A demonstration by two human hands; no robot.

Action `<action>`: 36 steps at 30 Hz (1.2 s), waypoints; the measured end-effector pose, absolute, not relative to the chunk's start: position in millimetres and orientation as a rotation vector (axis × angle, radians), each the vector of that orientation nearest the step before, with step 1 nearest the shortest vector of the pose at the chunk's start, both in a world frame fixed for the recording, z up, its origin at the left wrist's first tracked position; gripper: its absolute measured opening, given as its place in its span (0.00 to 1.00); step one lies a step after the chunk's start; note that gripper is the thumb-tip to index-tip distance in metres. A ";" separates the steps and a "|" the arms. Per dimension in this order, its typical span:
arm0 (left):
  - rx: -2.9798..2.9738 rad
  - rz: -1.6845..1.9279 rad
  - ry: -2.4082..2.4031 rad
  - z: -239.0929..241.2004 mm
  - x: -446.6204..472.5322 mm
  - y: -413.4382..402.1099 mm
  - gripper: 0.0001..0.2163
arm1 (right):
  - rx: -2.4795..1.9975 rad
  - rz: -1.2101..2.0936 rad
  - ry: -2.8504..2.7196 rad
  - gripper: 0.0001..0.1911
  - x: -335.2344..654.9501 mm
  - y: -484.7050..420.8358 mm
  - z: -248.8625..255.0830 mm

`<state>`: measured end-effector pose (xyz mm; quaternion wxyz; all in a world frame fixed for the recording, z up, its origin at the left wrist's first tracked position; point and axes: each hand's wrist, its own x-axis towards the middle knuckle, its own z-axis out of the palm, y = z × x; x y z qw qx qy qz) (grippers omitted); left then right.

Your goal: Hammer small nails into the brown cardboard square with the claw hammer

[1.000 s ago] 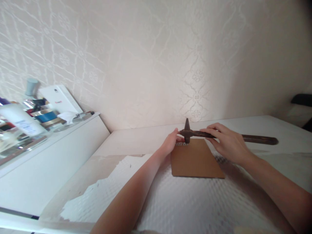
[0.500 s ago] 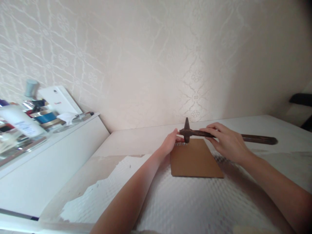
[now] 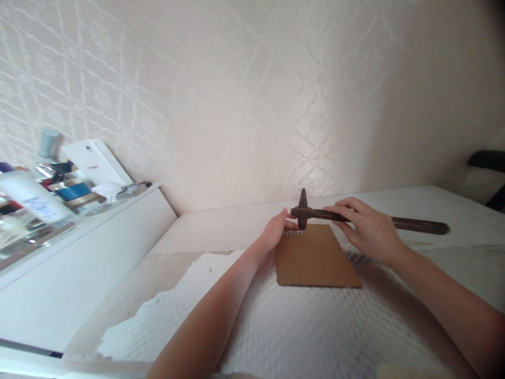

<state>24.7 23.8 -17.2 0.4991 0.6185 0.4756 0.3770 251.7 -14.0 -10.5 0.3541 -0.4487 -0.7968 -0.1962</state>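
Note:
My right hand (image 3: 361, 226) is closed around the dark handle of a hammer (image 3: 418, 225), gripping it partway along. The hammer lies nearly level, its head over the far edge of a flat brown board (image 3: 315, 260). Right by the hammer head, my left hand (image 3: 278, 229) has its fingers bent together at the board's far left corner. What those fingers pinch, if anything, is hidden. A short row of small, thin pale pieces (image 3: 292, 232) runs along the board's far edge beneath the left fingers; their kind is too small to tell.
Under the board lies a white textured sheet (image 3: 300, 326) with a ragged left edge. At left stands a white cabinet (image 3: 90, 252) topped with a white bottle (image 3: 33, 197), a blue roll (image 3: 73, 190) and a white box (image 3: 98, 163). A patterned wall (image 3: 236, 105) rises behind.
The hammer head has shifted up very slightly. Both hands and the board stay almost where they were.

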 end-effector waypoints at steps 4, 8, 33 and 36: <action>1.504 0.895 1.126 -18.1 24.4 24.6 0.28 | -1.162 -0.482 -2.088 0.15 251.9 -13.7 -11.0; 1.480 0.894 1.122 -17.6 23.9 23.0 0.28 | -1.169 -0.499 -1.984 0.17 251.8 -14.3 -9.9; 1.494 0.891 1.119 -15.8 24.1 21.0 0.26 | -1.225 -0.510 -1.995 0.13 249.9 -16.6 -7.3; 1.481 0.879 1.126 -14.3 24.9 20.4 0.26 | -1.214 -0.521 -1.980 0.12 249.1 -16.9 -6.6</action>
